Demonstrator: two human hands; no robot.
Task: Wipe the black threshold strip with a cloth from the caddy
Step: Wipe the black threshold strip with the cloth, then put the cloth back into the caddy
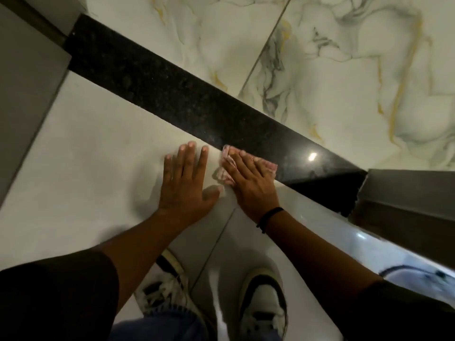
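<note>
The black threshold strip (172,94) runs diagonally across the floor from upper left to right. A pink cloth (227,166) lies at its near edge, partly on the pale tile. My right hand (251,183) presses flat on the cloth, fingers pointing up-left, covering most of it. My left hand (187,183) rests flat on the pale tile just left of the cloth, fingers spread, holding nothing. The caddy is not visible.
Marbled white tiles (344,70) lie beyond the strip. Grey door frame pieces stand at the left (27,82) and the right (406,200) ends of the strip. My two shoes (261,306) are on the tile below the hands.
</note>
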